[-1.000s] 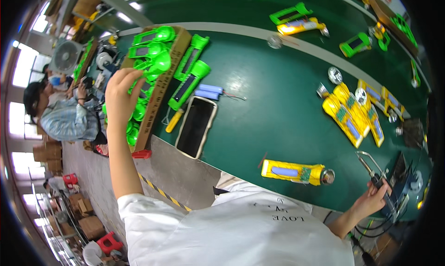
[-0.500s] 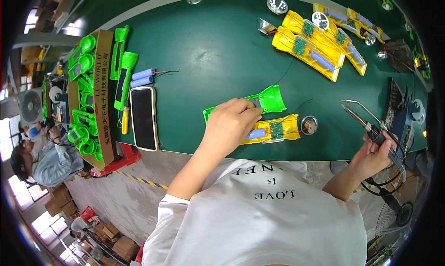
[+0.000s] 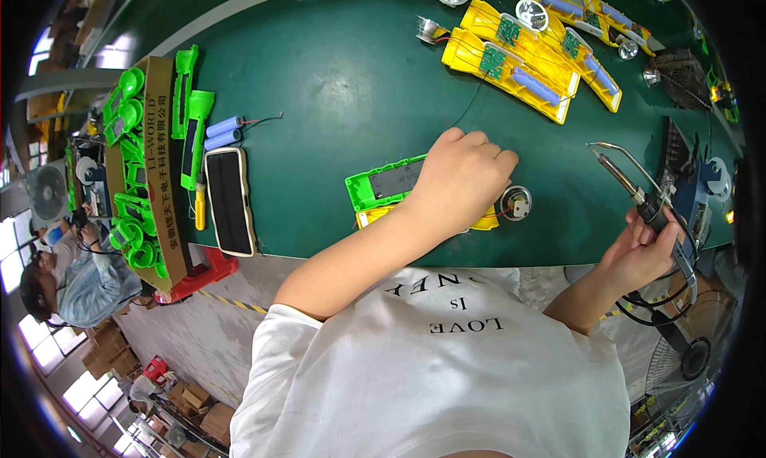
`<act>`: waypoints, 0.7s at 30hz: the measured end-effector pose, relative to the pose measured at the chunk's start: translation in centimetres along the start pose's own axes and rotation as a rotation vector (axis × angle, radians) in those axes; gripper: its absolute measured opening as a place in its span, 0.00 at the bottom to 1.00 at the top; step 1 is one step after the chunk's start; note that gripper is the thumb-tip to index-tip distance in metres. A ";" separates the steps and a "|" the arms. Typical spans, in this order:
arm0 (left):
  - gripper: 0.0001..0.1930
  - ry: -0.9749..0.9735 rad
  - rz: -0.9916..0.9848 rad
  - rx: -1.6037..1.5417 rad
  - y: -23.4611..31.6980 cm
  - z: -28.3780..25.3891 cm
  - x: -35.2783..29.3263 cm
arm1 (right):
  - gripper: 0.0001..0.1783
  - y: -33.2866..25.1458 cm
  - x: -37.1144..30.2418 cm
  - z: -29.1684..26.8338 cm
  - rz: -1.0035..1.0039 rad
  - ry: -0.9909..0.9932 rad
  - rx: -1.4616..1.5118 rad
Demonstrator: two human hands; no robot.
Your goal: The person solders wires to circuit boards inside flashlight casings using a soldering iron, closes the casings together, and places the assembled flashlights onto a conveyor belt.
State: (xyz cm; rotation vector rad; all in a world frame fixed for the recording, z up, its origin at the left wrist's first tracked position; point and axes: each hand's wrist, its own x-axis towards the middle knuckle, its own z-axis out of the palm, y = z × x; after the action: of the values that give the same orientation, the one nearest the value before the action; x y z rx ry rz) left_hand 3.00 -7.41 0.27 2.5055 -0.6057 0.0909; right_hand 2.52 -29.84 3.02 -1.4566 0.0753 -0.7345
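Note:
My left hand (image 3: 467, 175) lies over the right part of a green torch half-shell (image 3: 371, 191) with a grey block in it. Its fingers are curled, and whatever they grip is hidden beneath them. Just nearer to me, a yellow torch half-shell (image 3: 375, 216) is mostly covered by that hand and forearm. A round silver lamp head (image 3: 517, 204), with a red wire, sits at its right end. On the right, my right hand (image 3: 645, 246) is closed around a soldering iron (image 3: 648, 211) with a curved metal tube beside its tip. The tip points up and left, above the table.
Several yellow half-shells (image 3: 511, 71) with circuit boards and blue cells lie at the far right. On the left are a phone (image 3: 229, 203), blue cells (image 3: 223, 132), a yellow-handled screwdriver (image 3: 200, 207) and a cardboard box (image 3: 159, 179) of green shells. A fan (image 3: 692, 358) stands lower right.
My left hand has moved right and slightly away from me, uncovering the green shell's left part and covering its flared end. My right hand still holds the soldering iron. The whole view has shifted slightly.

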 end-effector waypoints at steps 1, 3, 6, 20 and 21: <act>0.09 0.004 -0.003 -0.032 0.0 -0.1 -0.1 | 0.15 -0.1 0.1 -0.2 -0.005 -0.014 0.014; 0.08 0.004 -0.013 -0.072 0.1 -0.3 -0.7 | 0.15 -0.2 0.0 -0.5 -0.002 -0.031 0.021; 0.05 0.183 -0.073 -0.288 0.1 -1.6 -2.8 | 0.16 -0.4 -0.2 0.0 -0.027 -0.058 0.001; 0.04 0.373 -0.360 -0.618 -0.7 -2.4 -7.9 | 0.17 -0.9 -2.0 2.5 0.027 -0.137 0.001; 0.03 0.369 -0.393 -0.617 -0.8 -2.5 -8.3 | 0.16 -0.9 -2.2 2.5 0.043 -0.152 0.010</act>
State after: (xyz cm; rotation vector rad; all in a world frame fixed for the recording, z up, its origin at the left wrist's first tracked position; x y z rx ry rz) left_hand -3.89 -2.16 0.40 1.8918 0.0253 0.1824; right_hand 1.58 -26.54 3.37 -1.4925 -0.0138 -0.5865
